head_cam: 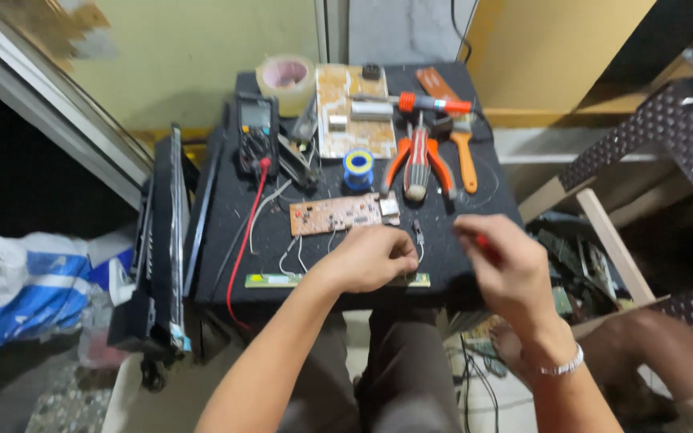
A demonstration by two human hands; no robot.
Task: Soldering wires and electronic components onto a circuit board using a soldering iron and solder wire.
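**Two hands over a narrow strip board at the near edge of a work table**

A person looks down at a small black table (459,265); a long thin green strip board (270,280) lies along its near edge, long axis running left to right, ends showing on either side of the left hand. The left hand (370,258) rests on the strip's middle, fingers curled down and closed over it; whether they pinch something small cannot be told. The right hand (507,269) hovers just to the right, near the strip's right end, fingers closed on a small red-tipped tool (487,247), blurred; so the strip lies left of and below the right grip, and the left hand is the nearer. Just beyond the left hand lies a brown circuit board (337,214), thin wires trailing from it toward the strip; farther back sit a blue solder spool (358,166), orange pliers (419,156), a multimeter (255,120) with a red lead (246,232), and a tape roll (285,76).
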